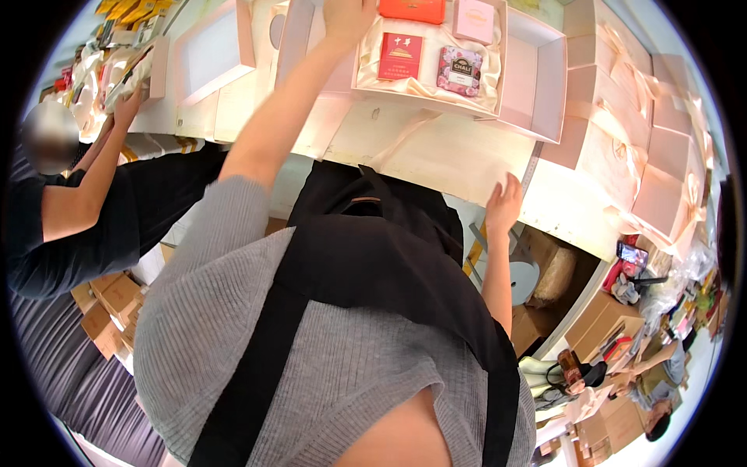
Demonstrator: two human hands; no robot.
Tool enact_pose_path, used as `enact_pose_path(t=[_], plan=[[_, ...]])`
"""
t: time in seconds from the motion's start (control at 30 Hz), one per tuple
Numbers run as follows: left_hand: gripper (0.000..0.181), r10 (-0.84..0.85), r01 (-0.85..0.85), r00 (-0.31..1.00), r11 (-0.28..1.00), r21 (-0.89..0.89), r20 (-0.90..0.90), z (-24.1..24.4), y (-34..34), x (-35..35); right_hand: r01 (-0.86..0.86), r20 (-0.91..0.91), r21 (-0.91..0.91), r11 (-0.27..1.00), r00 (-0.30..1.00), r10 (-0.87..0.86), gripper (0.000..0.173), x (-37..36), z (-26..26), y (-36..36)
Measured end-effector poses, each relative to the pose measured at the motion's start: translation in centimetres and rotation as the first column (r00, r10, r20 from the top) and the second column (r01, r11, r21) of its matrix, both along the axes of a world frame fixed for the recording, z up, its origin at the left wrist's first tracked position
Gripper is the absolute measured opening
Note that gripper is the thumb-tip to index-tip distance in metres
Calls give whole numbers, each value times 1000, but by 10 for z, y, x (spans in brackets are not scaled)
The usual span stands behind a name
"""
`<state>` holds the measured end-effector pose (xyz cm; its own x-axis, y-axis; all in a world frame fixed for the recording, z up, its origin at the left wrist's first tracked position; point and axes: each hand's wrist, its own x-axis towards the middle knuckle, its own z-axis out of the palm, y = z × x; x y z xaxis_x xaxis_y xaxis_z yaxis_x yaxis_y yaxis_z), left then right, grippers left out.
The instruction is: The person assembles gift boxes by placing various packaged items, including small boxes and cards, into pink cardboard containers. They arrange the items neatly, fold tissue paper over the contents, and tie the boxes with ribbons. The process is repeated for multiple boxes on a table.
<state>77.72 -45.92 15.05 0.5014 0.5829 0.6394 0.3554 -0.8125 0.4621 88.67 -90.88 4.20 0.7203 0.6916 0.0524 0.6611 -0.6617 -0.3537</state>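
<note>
My left hand reaches to the top edge of the view, over the left side of a pink gift box; its fingertips are cut off, so what it touches is hidden. Cream satin lines the box. On the satin lie a red cigarette pack, a floral tea tin, a small pink box and a red-orange box. My right hand hangs by the table's front edge with fingers apart, holding nothing. A pale ribbon trails from the box's front.
Stacked pink boxes with ribbons stand at right. An empty pink box part adjoins the gift box; a pink lid lies left. A co-worker works at far left. A stool and cartons are below right.
</note>
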Motion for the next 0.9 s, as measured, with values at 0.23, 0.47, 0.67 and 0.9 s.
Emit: enact_pose_path(t=[0.23, 0.47, 0.67, 0.9], plan=[[27, -104, 134, 971, 983, 128, -216, -18, -146, -94, -550, -131, 253, 796, 796, 591, 36, -62, 2, 139], [15, -122, 200, 932, 959, 203, -342, -39, -127, -69, -444, -182, 133, 886, 868, 463, 11, -40, -49, 128], [9, -132, 188, 938, 970, 152, -320, -43, -122, -78, -216, -27, 43, 975, 976, 217, 13, 40, -36, 22], [20, -153, 184, 946, 979, 84, -286, -23, -140, -105, 253, 39, -211, 944, 967, -250, 22, 38, 43, 2]])
